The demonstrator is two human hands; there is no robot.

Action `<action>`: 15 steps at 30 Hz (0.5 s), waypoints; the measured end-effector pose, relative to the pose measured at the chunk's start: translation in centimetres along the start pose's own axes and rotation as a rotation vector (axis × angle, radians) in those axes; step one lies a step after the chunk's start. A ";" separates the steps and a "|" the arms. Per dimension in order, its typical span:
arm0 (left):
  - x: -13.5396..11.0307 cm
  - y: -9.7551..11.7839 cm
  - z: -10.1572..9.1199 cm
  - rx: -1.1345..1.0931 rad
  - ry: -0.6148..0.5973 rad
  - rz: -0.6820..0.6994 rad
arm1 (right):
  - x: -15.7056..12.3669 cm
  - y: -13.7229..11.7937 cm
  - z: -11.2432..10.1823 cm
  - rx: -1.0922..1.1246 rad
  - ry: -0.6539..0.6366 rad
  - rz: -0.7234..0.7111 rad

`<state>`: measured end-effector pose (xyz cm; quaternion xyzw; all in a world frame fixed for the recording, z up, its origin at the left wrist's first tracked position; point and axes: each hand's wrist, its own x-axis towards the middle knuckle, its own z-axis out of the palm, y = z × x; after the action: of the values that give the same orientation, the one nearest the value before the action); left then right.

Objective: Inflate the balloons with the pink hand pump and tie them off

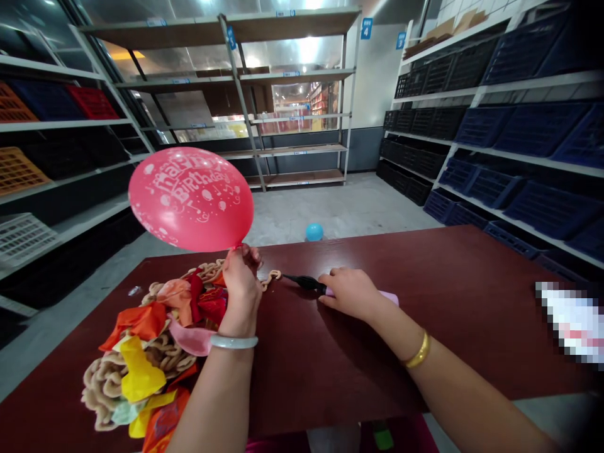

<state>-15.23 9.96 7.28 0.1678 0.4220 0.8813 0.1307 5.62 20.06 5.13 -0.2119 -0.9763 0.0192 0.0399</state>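
Warehouse room, metal racks on three sides: orange, red and white crates (16,170) on the left shelves, dark blue and black bins (533,126) on the right, back rack (287,75) mostly bare boards. Dark red table (425,352) fills the lower frame, its near edge cut off at the bottom

Our left hand (241,277) is up off the table, fingertips pinched tight on the neck of the pink balloon (191,198). It's inflated, sits just above the hand and leans left. White print reads "Happy Birthday", first word partly washed out. The neck is hidden inside the fingers, so we can't see whether it's knotted. White bangle (234,341) on that wrist

Our right hand (349,291) lies on the table, palm down over the pump (387,297). Only the black nozzle (302,281), pointing toward the left hand, and a short pink end on the other side show; the rest is under the hand. Fingers curl over it, but we can't tell whether they grip or just rest. Gold bangle (419,352) on that wrist

Left of the left arm: pile of flat balloons (141,352), orange, yellow, red, pink, mixed with beige curly cord, partly behind the forearm and cut off at the bottom edge. Blue balloon (314,231) on the floor just past the far table edge, lower part hidden by it. Pixelated patch (573,321) at the right end of the table, content unreadable
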 end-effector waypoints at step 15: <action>0.3 1.0 -0.5 -0.021 -0.056 -0.027 | 1.4 -1.2 -1.0 0.099 0.008 -0.003</action>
<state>-15.80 9.11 7.77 0.1854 0.4109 0.8789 0.1560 3.90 19.57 6.34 -0.2084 -0.9743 0.0664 0.0544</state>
